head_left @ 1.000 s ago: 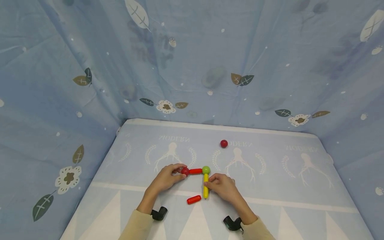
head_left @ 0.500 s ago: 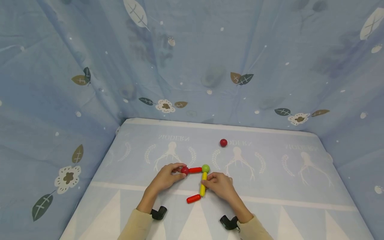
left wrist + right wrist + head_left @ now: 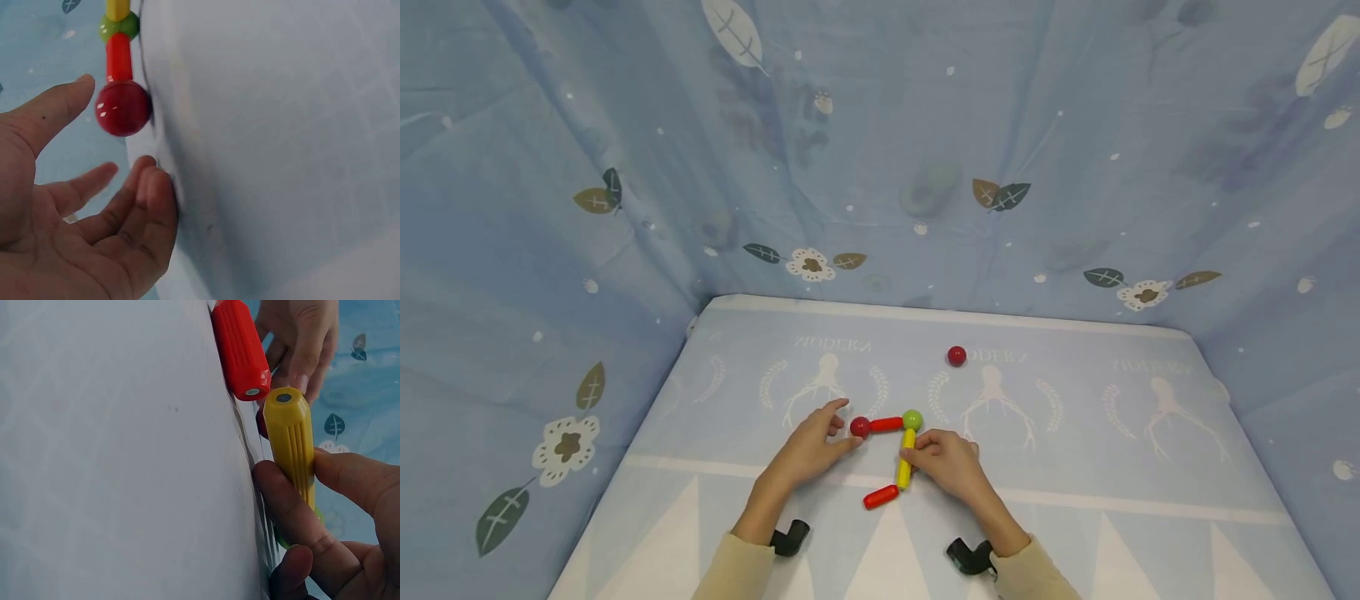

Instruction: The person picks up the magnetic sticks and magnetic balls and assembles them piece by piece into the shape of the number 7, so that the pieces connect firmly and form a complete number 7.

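In the head view my right hand (image 3: 953,462) pinches a yellow magnetic rod (image 3: 907,461) between thumb and fingers. At its far end sits a green ball (image 3: 912,419), joined to a red rod (image 3: 887,424) and, at that rod's left end, a red ball (image 3: 860,427). My left hand (image 3: 811,443) is beside this red ball, fingers parted; in the left wrist view a gap separates thumb and ball. A second red rod (image 3: 881,497) lies by the yellow rod's near end. The right wrist view shows round discs in the facing ends of this red rod (image 3: 240,350) and the yellow rod (image 3: 290,440).
Another red ball (image 3: 957,356) rests farther back on the patterned tabletop (image 3: 1075,417). Blue printed cloth (image 3: 880,150) stands behind and at the sides of the table. Black camera mounts (image 3: 791,538) are on both wrists.
My left hand has let go of the red ball and spread its fingers. The yellow rod's near end has swung left to the loose red rod, my right hand still pinching it.
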{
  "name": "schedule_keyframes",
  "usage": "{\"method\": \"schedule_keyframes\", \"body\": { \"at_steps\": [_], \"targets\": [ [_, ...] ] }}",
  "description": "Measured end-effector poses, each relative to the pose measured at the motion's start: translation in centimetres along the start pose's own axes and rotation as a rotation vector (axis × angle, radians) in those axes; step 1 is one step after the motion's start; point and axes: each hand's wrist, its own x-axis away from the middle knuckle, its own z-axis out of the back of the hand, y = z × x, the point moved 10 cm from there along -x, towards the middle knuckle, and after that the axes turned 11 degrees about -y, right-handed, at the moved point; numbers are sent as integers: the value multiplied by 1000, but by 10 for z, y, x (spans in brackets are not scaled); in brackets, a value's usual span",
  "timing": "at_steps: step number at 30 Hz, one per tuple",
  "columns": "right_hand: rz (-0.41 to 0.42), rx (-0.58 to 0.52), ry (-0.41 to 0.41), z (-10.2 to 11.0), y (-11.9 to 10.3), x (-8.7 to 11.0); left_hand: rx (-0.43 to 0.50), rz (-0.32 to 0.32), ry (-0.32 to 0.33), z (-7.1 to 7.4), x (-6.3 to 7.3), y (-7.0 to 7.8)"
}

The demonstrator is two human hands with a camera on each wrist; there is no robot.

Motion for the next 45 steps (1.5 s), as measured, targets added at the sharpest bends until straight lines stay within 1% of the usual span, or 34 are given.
{"method": "schedule_keyframes", "body": {
  "at_steps": [2,5,8,12,16,20,23,27,30,36,40,45],
  "targets": [
    [-3,-1,-3,0,0,0,-19,10,17,2,8,4],
    [-9,4,-3,0,0,0,-27,-2,29,0,20,13],
    [-12,9,-3,0,0,0,-26,-28,14,-10,32,22],
    [-12,11,-3,0,-1,0,-34,-80,-32,-28,43,32],
    [-7,11,3,0,0,0,-39,-115,-81,-46,48,36],
    [-7,7,13,-1,1,0,-64,-108,-138,-61,50,37],
    [-11,8,23,-1,2,0,-102,-104,-153,-67,51,38],
    [-18,10,34,0,1,-1,-129,-106,-148,-69,49,39],
    [-26,7,38,1,1,0,-126,-106,-155,-69,48,39],
    [-51,-15,49,1,3,0,-128,-119,-146,-68,48,41],
    [-56,-36,62,1,4,2,-122,-109,-139,-69,49,40],
    [-41,-40,84,3,3,1,-117,-89,-113,-65,49,42]
  ]
}}
